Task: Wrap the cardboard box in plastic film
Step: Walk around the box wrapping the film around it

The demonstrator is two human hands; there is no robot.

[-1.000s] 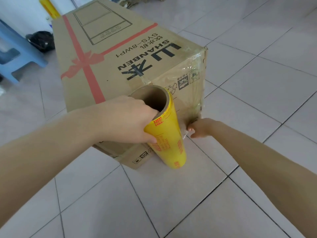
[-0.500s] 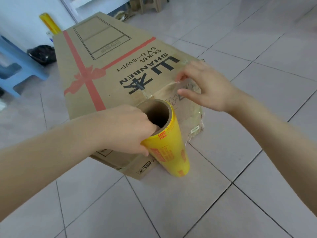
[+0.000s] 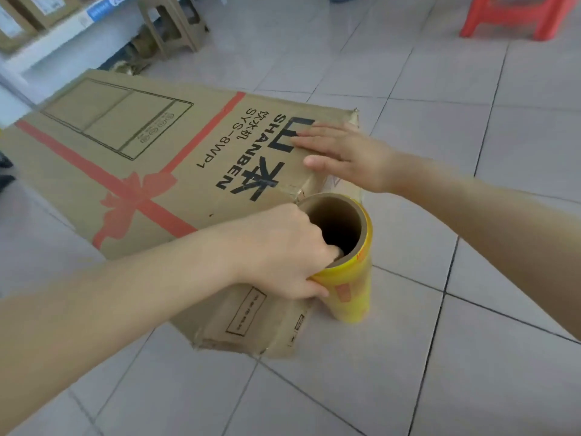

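A long brown cardboard box (image 3: 132,171) with a red printed ribbon and black lettering lies flat on the tiled floor. A yellow roll of plastic film (image 3: 350,287) stands upright against the box's near end. My left hand (image 3: 283,253) grips the roll's top rim, with fingers curled into the cardboard core and the thumb outside on the yellow film. My right hand (image 3: 342,155) lies flat with straight fingers on the box's top face near the right corner. Clear film clings to the end face under that hand, barely visible.
A red plastic stool (image 3: 515,14) stands at the far right. A tan stool (image 3: 173,23) and a white shelf (image 3: 63,36) with cartons are at the far left. Grey floor tiles (image 3: 471,357) surround the box's near end.
My right hand rose from the box's lower right corner to the top edge, then flattened onto the top face. My left hand kept its grip on the roll. The view shifted right.
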